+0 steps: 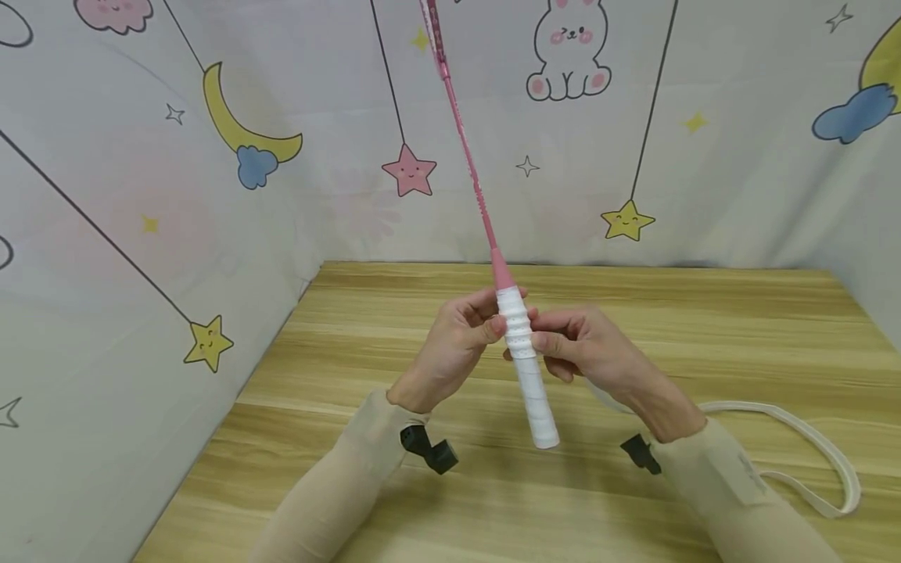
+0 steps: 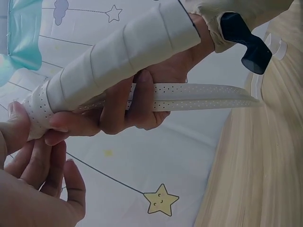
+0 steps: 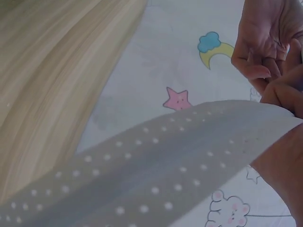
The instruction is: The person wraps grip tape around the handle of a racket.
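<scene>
A pink racket [image 1: 473, 168] is held at a slant above the table, its white handle [image 1: 536, 403] pointing down toward the person. The left hand [image 1: 450, 344] pinches the upper handle from the left side. At the handle's right side, the right hand [image 1: 598, 352] has its thumb and fingers on the perforated white wrap [image 1: 518, 328], which covers the upper handle in ridges. From the right hand trails a loose strip of the same tape [image 2: 203, 97], dotted with holes; it also crosses the right wrist view [image 3: 118, 161] up close. The lower handle is smoother, without visible holes.
The tape's loose length [image 1: 831, 453] loops over the wooden table [image 1: 380, 313] at the right, beside the right forearm. Fabric walls [image 1: 281, 227] with printed stars, moons and a rabbit stand behind and at the left. Small black devices [image 1: 429, 451] are strapped at both wrists.
</scene>
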Tool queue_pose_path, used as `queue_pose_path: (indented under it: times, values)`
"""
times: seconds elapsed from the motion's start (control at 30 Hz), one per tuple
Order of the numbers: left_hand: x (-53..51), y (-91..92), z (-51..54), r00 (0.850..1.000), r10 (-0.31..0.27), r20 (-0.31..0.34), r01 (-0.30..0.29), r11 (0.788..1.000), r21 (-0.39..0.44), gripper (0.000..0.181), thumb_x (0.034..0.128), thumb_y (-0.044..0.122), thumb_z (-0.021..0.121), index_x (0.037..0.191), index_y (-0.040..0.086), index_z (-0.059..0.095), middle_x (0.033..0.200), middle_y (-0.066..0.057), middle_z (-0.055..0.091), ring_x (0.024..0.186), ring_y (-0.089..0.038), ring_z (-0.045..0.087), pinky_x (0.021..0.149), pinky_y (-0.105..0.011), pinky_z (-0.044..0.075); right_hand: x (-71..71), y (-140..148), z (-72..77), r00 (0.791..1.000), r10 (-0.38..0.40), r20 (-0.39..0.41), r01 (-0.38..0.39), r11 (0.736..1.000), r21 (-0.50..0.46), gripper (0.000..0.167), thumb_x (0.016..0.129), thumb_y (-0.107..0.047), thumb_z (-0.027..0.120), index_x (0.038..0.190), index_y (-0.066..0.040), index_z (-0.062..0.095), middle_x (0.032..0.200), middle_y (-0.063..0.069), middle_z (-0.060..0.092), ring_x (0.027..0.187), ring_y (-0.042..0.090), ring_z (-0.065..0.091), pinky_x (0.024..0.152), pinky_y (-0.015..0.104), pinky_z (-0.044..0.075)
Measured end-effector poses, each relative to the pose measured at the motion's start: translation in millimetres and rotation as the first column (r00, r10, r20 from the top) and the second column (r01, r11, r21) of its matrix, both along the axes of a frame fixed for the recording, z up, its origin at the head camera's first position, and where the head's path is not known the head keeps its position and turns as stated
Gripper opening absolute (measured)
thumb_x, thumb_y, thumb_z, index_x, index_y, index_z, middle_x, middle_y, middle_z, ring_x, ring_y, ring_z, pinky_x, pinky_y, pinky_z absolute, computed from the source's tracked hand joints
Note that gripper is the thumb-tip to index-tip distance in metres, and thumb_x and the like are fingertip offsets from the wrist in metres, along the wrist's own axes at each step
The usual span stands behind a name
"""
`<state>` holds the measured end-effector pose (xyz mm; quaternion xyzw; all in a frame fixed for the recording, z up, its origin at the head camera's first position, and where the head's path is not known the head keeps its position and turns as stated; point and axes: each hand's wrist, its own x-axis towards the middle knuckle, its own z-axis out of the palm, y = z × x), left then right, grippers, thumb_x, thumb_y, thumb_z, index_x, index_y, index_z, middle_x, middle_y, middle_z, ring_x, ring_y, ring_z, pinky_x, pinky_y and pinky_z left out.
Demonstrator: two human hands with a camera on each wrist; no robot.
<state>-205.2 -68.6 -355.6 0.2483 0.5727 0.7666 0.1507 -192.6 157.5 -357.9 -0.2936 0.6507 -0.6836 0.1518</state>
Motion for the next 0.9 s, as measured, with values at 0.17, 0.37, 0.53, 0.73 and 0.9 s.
queue_pose_path:
  times: [0.17, 0.37, 0.53, 0.73, 0.9]
  values:
    - [-1.4, -0.7, -0.2, 1.0, -0.023, 0.014, 0.023, 0.999, 0.032, 0.105, 0.0793, 0.056, 0.084, 0.154, -0.005, 0.044, 0.112, 0.015, 0.082, 0.115, -0.003, 0.075, 0.108, -0.026, 0.051, 2.2, -2, 0.8, 0.995, -0.091, -0.036, 0.091, 0.996, 0.008, 0.018, 0.107, -0.016, 0.07, 0.118, -0.015, 0.084, 0.099, -0.006, 0.086, 0.054, 0.011, 0.035, 0.047, 0.031, 0.024]
    - [-1.0, -2.5, 0.4, 0.989, 0.084, -0.119, -0.096, 0.99, -0.101, 0.067, 0.102, 0.031, 0.08, 0.152, -0.005, 0.053, 0.117, 0.006, 0.073, 0.112, -0.008, 0.066, 0.096, -0.025, 0.055, 8.0, -5, 7.8, 0.959, -0.278, -0.058, 0.283, 0.948, 0.144, 0.034, 0.105, -0.012, 0.073, 0.127, 0.014, 0.073, 0.079, -0.012, 0.072, 0.056, 0.006, 0.04, 0.05, 0.023, 0.033]
    - [2.0, 1.6, 4.5, 0.949, 0.189, -0.253, -0.258, 0.926, -0.275, 0.05, 0.1023, 0.008, 0.075, 0.15, 0.003, 0.061, 0.116, -0.017, 0.071, 0.102, -0.011, 0.064, 0.087, -0.025, 0.055, 10.8, -11, 8.8, 0.924, -0.373, -0.087, 0.383, 0.893, 0.238, 0.027, 0.101, -0.01, 0.077, 0.124, 0.006, 0.078, 0.069, -0.005, 0.056, 0.055, 0.008, 0.039, 0.049, 0.024, 0.035]
    - [3.8, 2.1, 5.5, 0.952, 0.233, -0.199, -0.281, 0.922, -0.265, 0.048, 0.1043, -0.002, 0.067, 0.152, -0.001, 0.061, 0.12, -0.026, 0.07, 0.1, -0.008, 0.064, 0.087, -0.024, 0.054, 14.4, -13, 13.9, 0.918, -0.373, -0.137, 0.397, 0.864, 0.308, 0.025, 0.101, -0.012, 0.078, 0.122, 0.0, 0.081, 0.076, 0.003, 0.064, 0.052, 0.011, 0.04, 0.046, 0.026, 0.034]
    - [2.8, -0.9, 7.3, 0.965, 0.198, -0.171, -0.234, 0.945, -0.228, 0.047, 0.1046, -0.005, 0.064, 0.152, -0.005, 0.059, 0.116, -0.015, 0.072, 0.099, -0.008, 0.064, 0.087, -0.023, 0.055, 18.3, -12, 18.6, 0.919, -0.365, -0.147, 0.393, 0.868, 0.303, 0.024, 0.102, -0.011, 0.077, 0.123, 0.0, 0.081, 0.077, 0.002, 0.067, 0.05, 0.009, 0.04, 0.046, 0.025, 0.034]
